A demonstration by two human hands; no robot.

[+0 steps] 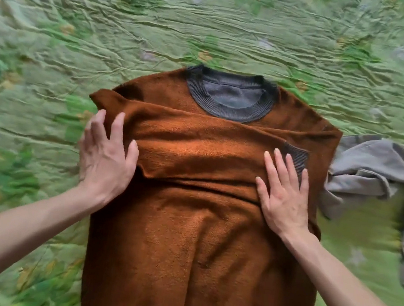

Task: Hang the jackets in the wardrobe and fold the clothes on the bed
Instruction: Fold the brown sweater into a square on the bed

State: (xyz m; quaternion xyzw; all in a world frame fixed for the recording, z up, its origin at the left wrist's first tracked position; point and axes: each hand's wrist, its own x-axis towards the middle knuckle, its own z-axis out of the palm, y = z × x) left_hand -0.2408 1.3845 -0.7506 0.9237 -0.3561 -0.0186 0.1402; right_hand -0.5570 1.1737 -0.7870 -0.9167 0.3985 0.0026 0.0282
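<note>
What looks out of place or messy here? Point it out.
The grey garment at the right edge of the green bedspread lies crumpled and unfolded. The brown sweater lies flat, sleeves folded across its chest under both open hands, left hand and right hand.

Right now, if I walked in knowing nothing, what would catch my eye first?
The rust-brown sweater with a grey collar, lying flat mid-bed, its sleeves folded across the chest. Both hands lie flat on it: the left hand at the sleeve fold's left edge, the right hand beside the grey cuff. Around it spreads the crinkled green bedspread, with crumpled grey clothes at right.
</note>
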